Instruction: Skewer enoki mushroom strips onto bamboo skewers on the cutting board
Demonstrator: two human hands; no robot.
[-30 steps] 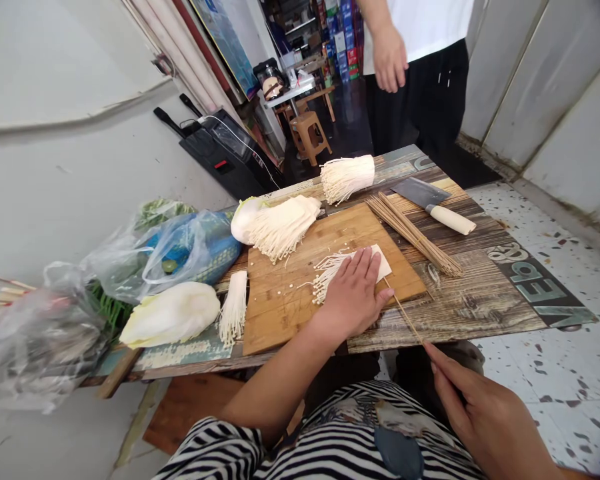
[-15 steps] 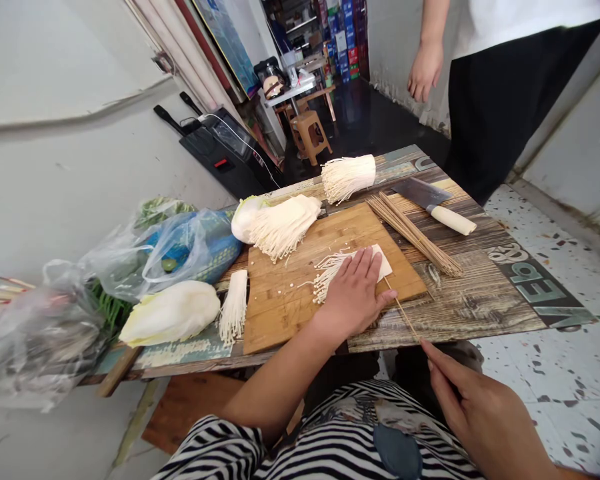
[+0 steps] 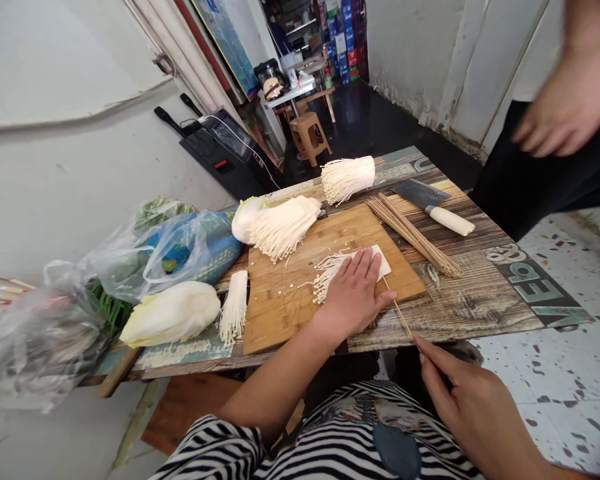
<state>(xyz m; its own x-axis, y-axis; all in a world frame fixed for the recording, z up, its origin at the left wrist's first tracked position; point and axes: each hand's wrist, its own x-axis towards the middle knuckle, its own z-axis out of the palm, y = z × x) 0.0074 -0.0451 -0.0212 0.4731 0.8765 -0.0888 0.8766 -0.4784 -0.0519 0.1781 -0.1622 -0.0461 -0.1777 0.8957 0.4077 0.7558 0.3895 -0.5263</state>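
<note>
My left hand (image 3: 357,293) lies flat, fingers stretched out, on a slab of enoki mushrooms (image 3: 330,272), pressing it to the wooden cutting board (image 3: 275,313). A thin bamboo skewer (image 3: 403,316) is pinched near its lower end by my right hand (image 3: 473,393). The skewer's far end meets the cut base of the enoki beneath my left palm; whether its tip is inside is hidden. Further up the board rests a fanned pile of enoki (image 3: 287,227). A small enoki bunch (image 3: 234,308) lies beside the board's left edge.
A cleaver (image 3: 430,203) and a bundle of skewers (image 3: 415,237) lie right of the board. Another enoki bunch (image 3: 349,179) is at the back. Napa cabbage (image 3: 173,312) and plastic bags (image 3: 180,247) crowd the left. A co-worker's hand (image 3: 565,100) hangs at upper right.
My right hand has shifted slightly up and left along with the skewer, toward the enoki. My left hand stays put. The co-worker has moved right and nearer.
</note>
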